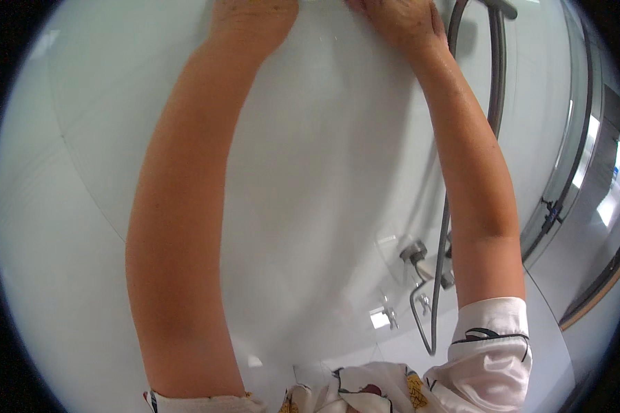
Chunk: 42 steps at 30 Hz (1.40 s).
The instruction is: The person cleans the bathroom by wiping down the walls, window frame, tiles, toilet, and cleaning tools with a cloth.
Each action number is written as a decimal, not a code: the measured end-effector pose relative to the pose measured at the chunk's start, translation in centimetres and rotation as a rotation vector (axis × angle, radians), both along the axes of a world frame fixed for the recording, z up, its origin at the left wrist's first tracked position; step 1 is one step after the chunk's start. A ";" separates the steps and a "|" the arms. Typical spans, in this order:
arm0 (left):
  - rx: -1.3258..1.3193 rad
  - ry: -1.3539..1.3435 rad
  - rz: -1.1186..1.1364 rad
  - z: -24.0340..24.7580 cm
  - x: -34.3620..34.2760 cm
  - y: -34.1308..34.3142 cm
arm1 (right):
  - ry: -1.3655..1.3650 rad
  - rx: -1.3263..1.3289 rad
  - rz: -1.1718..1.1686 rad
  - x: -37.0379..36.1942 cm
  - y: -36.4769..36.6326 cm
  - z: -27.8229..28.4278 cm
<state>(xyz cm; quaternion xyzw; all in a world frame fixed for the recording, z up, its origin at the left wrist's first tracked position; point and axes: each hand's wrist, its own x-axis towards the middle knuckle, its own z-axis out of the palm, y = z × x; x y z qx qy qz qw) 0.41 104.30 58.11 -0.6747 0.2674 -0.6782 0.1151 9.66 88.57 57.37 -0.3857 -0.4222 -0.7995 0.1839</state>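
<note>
Both my arms stretch up across a glossy white wall point(310, 179). My left hand point(255, 15) is cut by the upper edge; its back and wrist show, its fingers do not. To its right, my right hand point(405, 20) is also cut off at the top, close to the grey shower hose point(443, 255). Its knuckles show in part, but how its fingers are set is hidden. Both hands are nearest to the wall; whether they hold anything is out of sight. A small pale patch lies between them at the very top edge.
Beside the hose runs a dark grey shower rail point(497, 76). A metal shower mixer point(424, 265) is fixed low on the wall, partly behind my right forearm. At the right rim stands a dark-framed glass panel point(579, 131) with a black fitting point(551, 213).
</note>
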 end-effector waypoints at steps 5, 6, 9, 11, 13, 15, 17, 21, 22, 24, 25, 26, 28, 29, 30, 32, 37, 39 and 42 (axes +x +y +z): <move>0.106 -0.337 -0.018 -6.2 2.3 1.2 | 0.161 -0.022 -0.081 1.0 0.4 -4.9; 0.094 -0.315 -0.026 -7.1 2.5 1.0 | 0.261 -0.039 -0.123 0.7 0.0 -6.0; 0.085 -0.248 -0.095 -10.4 3.1 -0.1 | 0.170 0.095 -0.102 1.3 -0.6 -10.8; 0.107 -0.178 -0.193 -13.0 3.9 -0.1 | 0.224 0.132 -0.131 1.7 -0.1 -14.1; 0.092 -0.119 -0.080 -15.7 2.1 -0.1 | 0.491 0.233 -0.135 0.0 1.2 -17.7; 0.086 -0.067 0.059 -18.4 0.6 0.8 | 0.539 0.276 -0.190 -0.6 3.1 -20.9; 0.008 0.148 -0.094 -22.5 1.7 1.6 | 0.465 0.246 -0.005 0.9 3.7 -25.1; -0.032 0.259 -0.011 -30.5 0.3 3.0 | 0.677 0.190 -0.052 -0.9 4.6 -33.2; -0.035 0.293 0.021 -32.4 -0.3 3.4 | 0.681 0.182 -0.065 -1.0 4.8 -35.3; -0.032 0.373 0.062 -36.0 -1.8 5.0 | 0.737 0.103 -0.061 -2.2 5.8 -39.0; -0.031 0.450 0.092 -37.7 -2.6 5.7 | 0.781 0.074 -0.050 -2.6 6.4 -40.9; -0.036 0.444 0.123 -39.5 -3.5 6.5 | 0.825 0.040 -0.027 -3.3 7.3 -42.9; 0.021 0.479 0.244 -43.2 -5.0 7.8 | 0.894 -0.024 0.064 -4.3 8.3 -46.9; 0.019 0.481 0.284 -45.8 -6.0 8.4 | 0.991 -0.107 0.028 -5.4 8.1 -48.6; 0.022 0.471 0.312 -47.9 -6.4 8.7 | 1.071 -0.185 -0.024 -6.1 7.6 -49.9; -0.070 0.530 0.309 -50.0 -7.3 8.6 | 0.973 -0.307 -0.151 -6.7 7.2 -52.3; -0.372 0.586 0.496 -49.2 -9.9 12.3 | 0.820 -0.586 -0.102 -7.9 11.0 -45.1; -0.701 0.755 0.395 -43.5 -10.9 15.0 | 0.725 -0.646 -0.053 -8.9 13.7 -38.2; -0.727 0.386 0.521 -35.7 -11.9 18.3 | 0.521 -0.631 0.067 -10.1 19.1 -27.7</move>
